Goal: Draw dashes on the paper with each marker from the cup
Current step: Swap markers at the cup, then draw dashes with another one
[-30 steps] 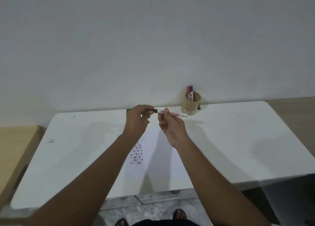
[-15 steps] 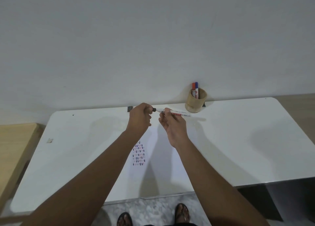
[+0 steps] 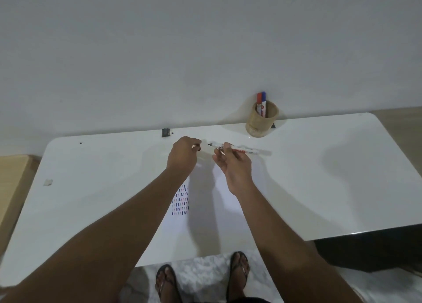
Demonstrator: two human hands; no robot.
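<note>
My right hand (image 3: 233, 163) pinches a white marker (image 3: 242, 151) held level above the table, its bare black tip pointing left. My left hand (image 3: 183, 155) is just left of the tip, fingers curled on the marker's small black cap (image 3: 199, 147), now apart from the marker. Beneath my arms the white paper (image 3: 219, 211) lies flat on the table, with rows of short dark, blue and red dashes (image 3: 180, 200) near its left edge. A tan cup (image 3: 261, 122) at the table's back edge holds a red-capped and a blue-capped marker (image 3: 261, 102).
The white table (image 3: 319, 177) stands against a grey wall. A small black clip (image 3: 166, 132) sits at its back edge, and a scrap of tape (image 3: 48, 182) lies near the left edge. A wooden surface (image 3: 11, 184) adjoins the left side. My sandalled feet (image 3: 201, 277) show below the front edge.
My left hand has pulled the cap off the marker and drawn a little to the left. The black tip is now bare, and the view has tilted further down.
</note>
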